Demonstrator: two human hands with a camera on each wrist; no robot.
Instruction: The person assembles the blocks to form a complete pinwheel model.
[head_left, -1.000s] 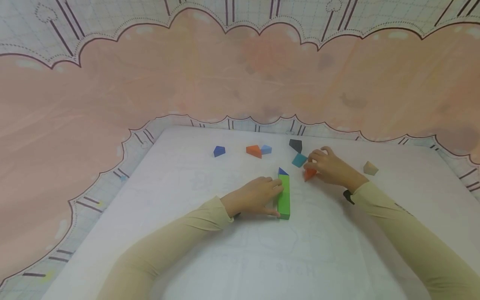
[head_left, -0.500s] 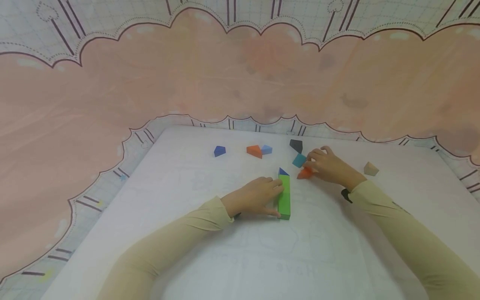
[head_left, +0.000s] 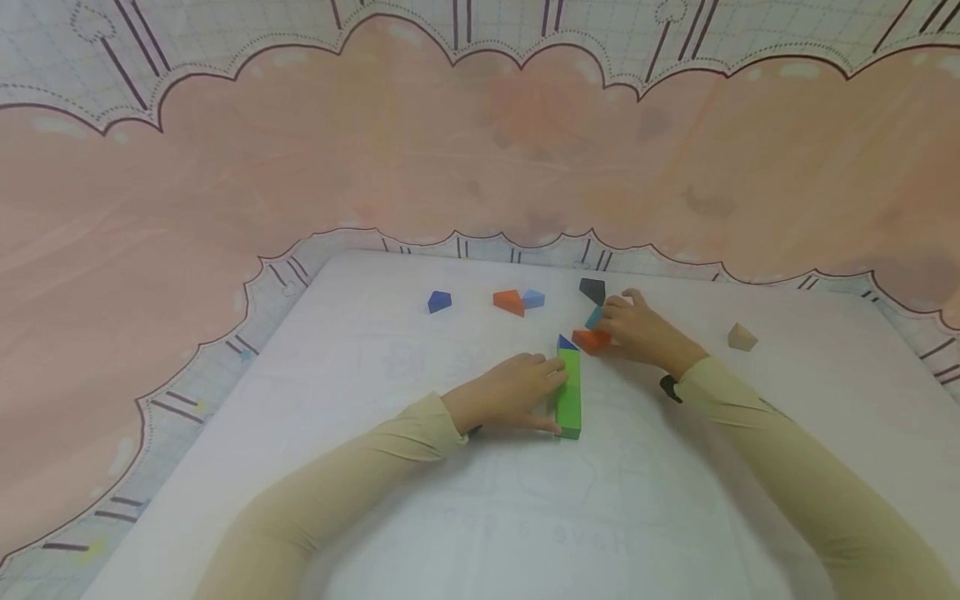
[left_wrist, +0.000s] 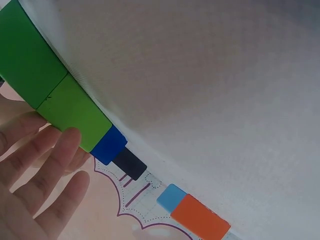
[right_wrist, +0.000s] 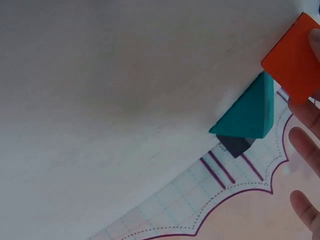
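In the head view my left hand (head_left: 513,390) rests against a row of two green blocks (head_left: 568,408) on the white table, fingertips on the row and thumb by its near end. The left wrist view shows its spread, fairly straight fingers along a darker green block (left_wrist: 30,55) and a lighter green block (left_wrist: 77,110). A small blue triangular block (head_left: 566,342) touches the row's far end. My right hand (head_left: 645,333) pinches an orange block (head_left: 590,341) close to the blue one. Beside those fingers is a teal triangular block (right_wrist: 250,112), partly hidden in the head view.
Behind the teal block lies a black block (head_left: 592,290). Farther left are an orange block (head_left: 508,302) with a light blue block (head_left: 533,298) against it, and a dark blue block (head_left: 439,302). A wooden-coloured block (head_left: 742,337) lies to the right.
My right hand has moved left with the orange block, bringing it near the blue triangular block and turning it somewhat. The left hand and the green row have stayed in place.
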